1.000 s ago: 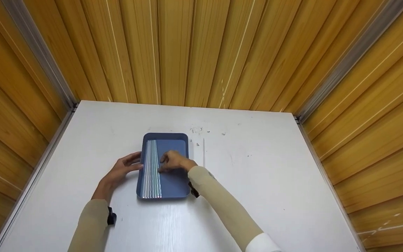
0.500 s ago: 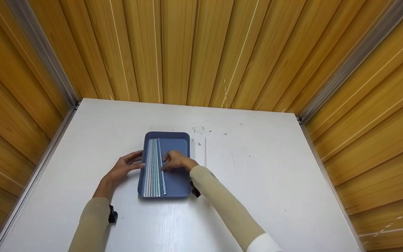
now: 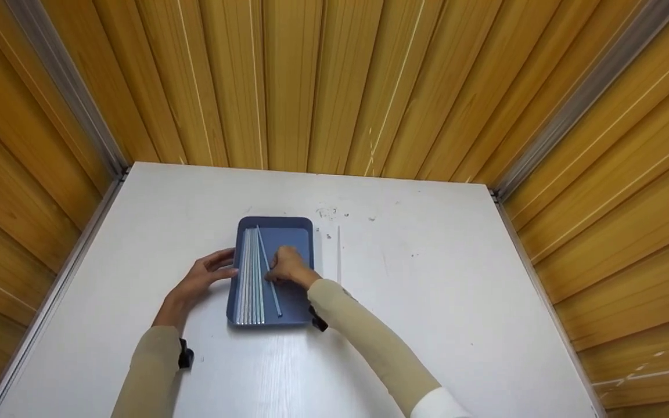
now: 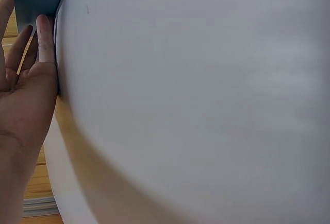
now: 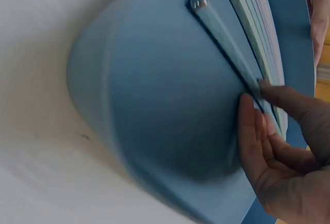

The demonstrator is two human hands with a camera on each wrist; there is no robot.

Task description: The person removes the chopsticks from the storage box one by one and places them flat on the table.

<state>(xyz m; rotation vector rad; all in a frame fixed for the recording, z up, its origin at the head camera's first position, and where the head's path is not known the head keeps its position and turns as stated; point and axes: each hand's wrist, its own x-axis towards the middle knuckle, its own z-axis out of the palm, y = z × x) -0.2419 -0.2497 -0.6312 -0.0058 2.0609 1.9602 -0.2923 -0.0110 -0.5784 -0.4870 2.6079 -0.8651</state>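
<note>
My right hand [image 3: 288, 266] is inside a blue rectangular tray [image 3: 297, 305], pinching a long, thin, pale blue-green stick [image 3: 275, 299] between thumb and fingers. This stick slants away from a row of similar pale sticks [image 3: 250, 278] lined up along the tray's left wall. In the right wrist view, the near end of the pinched stick [image 5: 221, 33] has small shiny marks and lies close over the tray bottom. With extended fingers, my left hand [image 3: 200, 278] touches the tray's outer left side. The left wrist view shows the thumb [image 4: 45, 38] against the tray wall [image 4: 38, 0].
The tray stands on a white table [image 3: 427, 302]. To its right lies a thin white strip [image 3: 338, 255]. Small dark marks [image 3: 327, 213] dot the tabletop behind the tray. Wood-patterned panels [image 3: 288, 87] enclose the table at the back and sides.
My right hand has drawn one stick away from the row, its near end swinging right so that it now slants. My left hand stays at the tray's side.
</note>
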